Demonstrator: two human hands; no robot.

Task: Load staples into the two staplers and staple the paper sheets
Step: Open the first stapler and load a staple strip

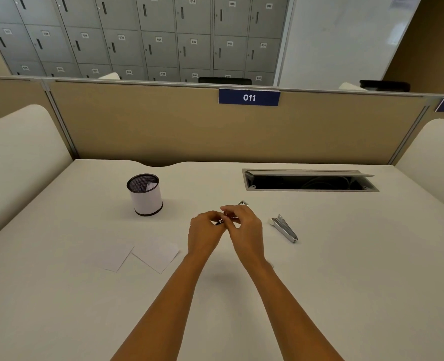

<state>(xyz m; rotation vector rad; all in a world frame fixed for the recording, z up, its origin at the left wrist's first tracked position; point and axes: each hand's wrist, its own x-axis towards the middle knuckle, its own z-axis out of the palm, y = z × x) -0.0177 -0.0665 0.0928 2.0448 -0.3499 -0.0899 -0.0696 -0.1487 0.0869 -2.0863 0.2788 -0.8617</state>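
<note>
Both hands meet over the middle of the white desk. My left hand (pixel 205 231) and my right hand (pixel 244 225) together grip a small dark stapler (pixel 242 203); only its metal tip above my right fingers and a dark end between the hands show. A second stapler (pixel 284 227), white with a metal rail, lies open on the desk to the right of my right hand, apart from it. Two white paper sheets (pixel 155 254) (pixel 112 255) lie flat to the left of my left forearm. Staples are too small to make out.
A mesh pen cup (pixel 144 194) with a white wrap stands at the back left of the desk. An open cable tray (pixel 309 181) is recessed at the back right. A tan partition (pixel 163 126) with a blue "011" label closes the far edge.
</note>
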